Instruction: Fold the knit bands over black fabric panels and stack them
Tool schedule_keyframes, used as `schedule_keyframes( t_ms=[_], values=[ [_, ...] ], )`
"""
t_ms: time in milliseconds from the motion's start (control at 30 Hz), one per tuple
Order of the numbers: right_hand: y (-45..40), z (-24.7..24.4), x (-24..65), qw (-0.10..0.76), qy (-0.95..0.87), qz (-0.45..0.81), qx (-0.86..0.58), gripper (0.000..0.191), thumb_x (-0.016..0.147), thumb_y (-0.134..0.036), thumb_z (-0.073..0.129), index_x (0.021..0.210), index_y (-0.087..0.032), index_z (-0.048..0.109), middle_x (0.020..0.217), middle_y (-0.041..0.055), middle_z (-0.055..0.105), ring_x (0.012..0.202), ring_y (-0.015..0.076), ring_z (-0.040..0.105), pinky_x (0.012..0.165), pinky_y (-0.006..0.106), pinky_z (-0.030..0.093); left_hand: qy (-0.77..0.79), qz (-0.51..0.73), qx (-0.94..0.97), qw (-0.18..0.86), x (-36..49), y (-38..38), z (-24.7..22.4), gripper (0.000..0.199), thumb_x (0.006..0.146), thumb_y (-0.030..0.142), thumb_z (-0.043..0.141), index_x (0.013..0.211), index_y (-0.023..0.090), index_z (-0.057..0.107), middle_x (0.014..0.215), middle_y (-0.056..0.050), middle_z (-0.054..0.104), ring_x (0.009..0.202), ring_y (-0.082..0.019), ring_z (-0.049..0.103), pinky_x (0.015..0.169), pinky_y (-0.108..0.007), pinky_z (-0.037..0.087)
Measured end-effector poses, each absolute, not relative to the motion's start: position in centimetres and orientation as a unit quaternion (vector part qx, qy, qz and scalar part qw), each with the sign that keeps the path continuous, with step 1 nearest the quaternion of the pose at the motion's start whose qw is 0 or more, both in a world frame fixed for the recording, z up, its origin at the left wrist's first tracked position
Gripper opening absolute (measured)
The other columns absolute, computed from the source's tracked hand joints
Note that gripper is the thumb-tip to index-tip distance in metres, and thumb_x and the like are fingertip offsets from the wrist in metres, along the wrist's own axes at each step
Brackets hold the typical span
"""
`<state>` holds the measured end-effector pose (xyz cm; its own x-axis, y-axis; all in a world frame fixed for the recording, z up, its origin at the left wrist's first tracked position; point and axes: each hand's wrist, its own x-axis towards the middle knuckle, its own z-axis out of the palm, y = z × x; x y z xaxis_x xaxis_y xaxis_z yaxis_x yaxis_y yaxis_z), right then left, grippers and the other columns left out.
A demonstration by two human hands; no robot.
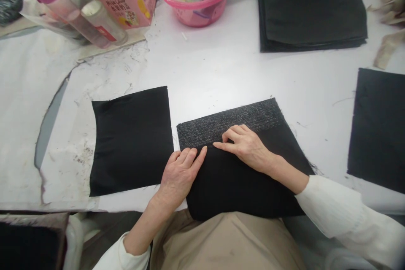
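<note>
The middle cloth (pixel 240 190) looks smooth and dull, but its strip (pixel 221 121) looks rough and bumpy. The bowl (pixel 190 15) is shiny plastic. The table (pixel 218 71) looks smooth, like paper on top. The sleeve (pixel 335 206) looks like dull cloth.

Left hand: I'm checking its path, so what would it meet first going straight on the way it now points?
The left hand would probably meet the speckled band on the black fabric first, though the band's height is hard to judge.

Middle cloth (pixel 240 190) between left panel (pixel 133 143) and right panel (pixel 379 130); basin (pixel 198 16), fabric stack (pixel 313 12) behind.
</note>
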<state>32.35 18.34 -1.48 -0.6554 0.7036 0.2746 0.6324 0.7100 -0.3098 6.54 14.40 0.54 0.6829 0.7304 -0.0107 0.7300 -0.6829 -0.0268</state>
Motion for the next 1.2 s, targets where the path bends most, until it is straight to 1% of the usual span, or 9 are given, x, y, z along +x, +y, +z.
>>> schedule_keyframes(
  t_ms=[167, 233, 533, 667, 767, 867, 1067, 1133, 1200],
  values=[
    [18.3, -1.5, 32.3, 0.195, -0.903, 0.089, -0.371, 0.027, 0.097, -0.022, 0.05, 0.119, -0.028, 0.064, 0.096, 0.0044, 0.061, 0.092, 0.0156, 0.049, 0.079, 0.032, 0.036, -0.377, 0.012, -0.926, 0.009, 6.8, 14.7, 0.4, 0.047, 0.094, 0.007, 0.044, 0.141, 0.011, 0.045, 0.121, -0.014, 0.059, 0.116, -0.026, 0.054, 0.097, -0.041, 0.044],
    [18.3, -1.5, 32.3, 0.198, -0.903, 0.086, -0.371, 0.026, 0.097, -0.023, 0.05, 0.118, -0.028, 0.064, 0.096, 0.0043, 0.061, 0.092, 0.0157, 0.049, 0.079, 0.032, 0.036, -0.368, 0.019, -0.93, 0.003, 7.0, 14.8, 0.4, 0.047, 0.094, 0.007, 0.043, 0.141, 0.011, 0.045, 0.123, -0.014, 0.059, 0.117, -0.026, 0.053, 0.098, -0.041, 0.043],
    [18.3, -1.5, 34.3, 0.179, -0.903, 0.087, -0.38, 0.025, 0.098, -0.023, 0.048, 0.117, -0.029, 0.064, 0.096, 0.0036, 0.059, 0.093, 0.0158, 0.048, 0.081, 0.032, 0.035, -0.354, 0.026, -0.935, -0.015, 7.7, 15.7, 0.5, 0.049, 0.094, 0.008, 0.042, 0.144, 0.013, 0.041, 0.114, -0.012, 0.06, 0.107, -0.024, 0.056, 0.089, -0.039, 0.047],
    [18.5, -1.7, 35.0, 0.181, -0.902, 0.087, -0.382, 0.025, 0.098, -0.022, 0.049, 0.115, -0.03, 0.065, 0.095, 0.0031, 0.059, 0.092, 0.0156, 0.047, 0.081, 0.032, 0.034, -0.352, 0.002, -0.935, -0.035, 8.3, 16.0, 0.1, 0.045, 0.095, 0.008, 0.04, 0.141, 0.01, 0.044, 0.117, -0.013, 0.059, 0.114, -0.025, 0.052, 0.094, -0.04, 0.045],
    [18.6, -1.7, 35.1, 0.181, -0.903, 0.086, -0.38, 0.025, 0.098, -0.022, 0.048, 0.115, -0.03, 0.065, 0.095, 0.003, 0.059, 0.092, 0.0153, 0.047, 0.08, 0.032, 0.033, -0.349, -0.007, -0.936, -0.044, 8.6, 16.2, 0.1, 0.044, 0.095, 0.006, 0.04, 0.138, 0.01, 0.046, 0.119, -0.014, 0.058, 0.113, -0.025, 0.052, 0.093, -0.039, 0.045],
    [18.6, -1.4, 35.2, 0.175, -0.908, 0.076, -0.373, 0.025, 0.099, -0.022, 0.047, 0.115, -0.029, 0.064, 0.095, 0.0031, 0.059, 0.092, 0.0155, 0.047, 0.08, 0.031, 0.033, -0.344, 0.006, -0.938, -0.048, 8.8, 16.4, 0.3, 0.047, 0.094, 0.006, 0.041, 0.14, 0.012, 0.045, 0.116, -0.013, 0.059, 0.109, -0.024, 0.054, 0.089, -0.038, 0.046],
    [18.4, -1.2, 35.6, 0.165, -0.91, 0.07, -0.373, 0.025, 0.099, -0.023, 0.046, 0.117, -0.027, 0.063, 0.095, 0.0038, 0.059, 0.092, 0.0161, 0.047, 0.08, 0.032, 0.034, -0.339, 0.049, -0.939, -0.023, 9.5, 16.6, 0.7, 0.051, 0.095, 0.009, 0.042, 0.145, 0.015, 0.039, 0.112, -0.011, 0.058, 0.102, -0.024, 0.054, 0.083, -0.037, 0.046],
    [18.3, -1.2, 35.9, 0.167, -0.909, 0.073, -0.376, 0.025, 0.099, -0.023, 0.046, 0.116, -0.027, 0.064, 0.094, 0.0038, 0.059, 0.09, 0.016, 0.047, 0.08, 0.032, 0.034, -0.336, 0.055, -0.94, -0.019, 9.9, 16.5, 0.8, 0.05, 0.095, 0.008, 0.042, 0.144, 0.013, 0.039, 0.113, -0.011, 0.058, 0.105, -0.024, 0.054, 0.086, -0.038, 0.045],
    [18.3, -1.2, 36.2, 0.172, -0.906, 0.078, -0.378, 0.025, 0.099, -0.023, 0.047, 0.116, -0.027, 0.064, 0.093, 0.0038, 0.059, 0.09, 0.0157, 0.047, 0.079, 0.032, 0.034, -0.331, 0.044, -0.943, -0.016, 10.4, 16.5, 0.8, 0.048, 0.094, 0.007, 0.041, 0.142, 0.01, 0.041, 0.118, -0.013, 0.056, 0.111, -0.025, 0.052, 0.09, -0.038, 0.044]
  ],
)
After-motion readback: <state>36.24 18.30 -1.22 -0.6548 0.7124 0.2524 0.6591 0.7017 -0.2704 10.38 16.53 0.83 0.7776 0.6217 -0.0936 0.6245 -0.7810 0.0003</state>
